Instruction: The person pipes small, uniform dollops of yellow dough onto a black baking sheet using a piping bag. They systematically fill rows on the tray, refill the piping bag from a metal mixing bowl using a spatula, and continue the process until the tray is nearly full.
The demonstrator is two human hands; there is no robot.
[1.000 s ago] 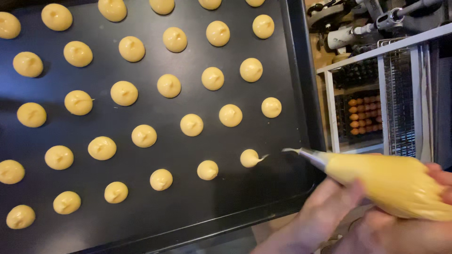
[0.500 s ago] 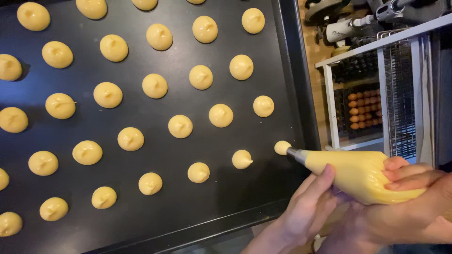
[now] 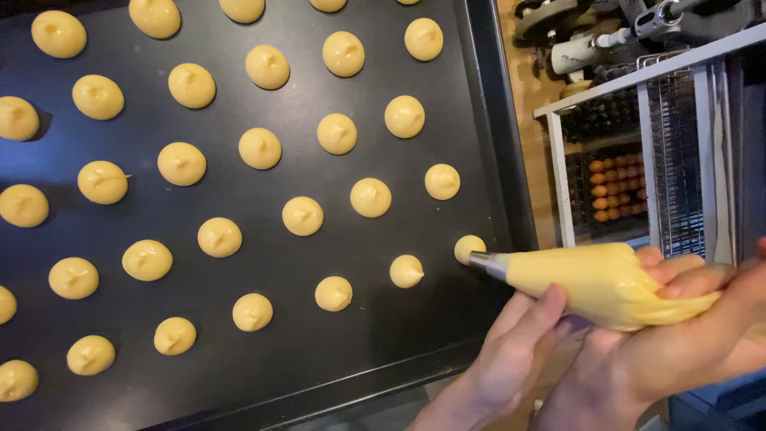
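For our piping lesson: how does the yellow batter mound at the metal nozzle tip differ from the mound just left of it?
The mound at the nozzle touches the tip and is partly hidden; the left mound sits free, fully visible, with a small peak. Both are round yellow batter on the black baking tray.

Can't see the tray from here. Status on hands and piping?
Both hands, left hand and right hand, on clear piping bag of yellow batter. Metal nozzle at small yellow mound near black baking tray's right rim. Nothing obstructing.
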